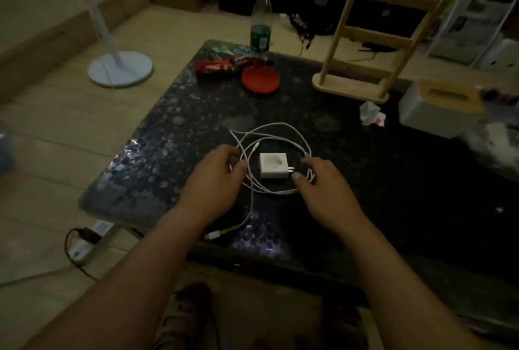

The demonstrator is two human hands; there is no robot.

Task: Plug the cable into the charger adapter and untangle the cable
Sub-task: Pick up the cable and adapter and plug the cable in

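Note:
A white charger adapter lies flat on the dark speckled table, prongs pointing right. A white cable lies coiled in loose overlapping loops around it. One end with a greenish sleeve and white plug trails toward the table's near edge. My left hand rests on the left side of the coil, fingers curled around the strands. My right hand sits at the right side, fingertips pinching the loops beside the prongs.
At the back of the table stand a red lid, snack wrappers, a green-labelled bottle and a wooden rack. A tissue box and crumpled tissue lie right. A power strip lies on the floor.

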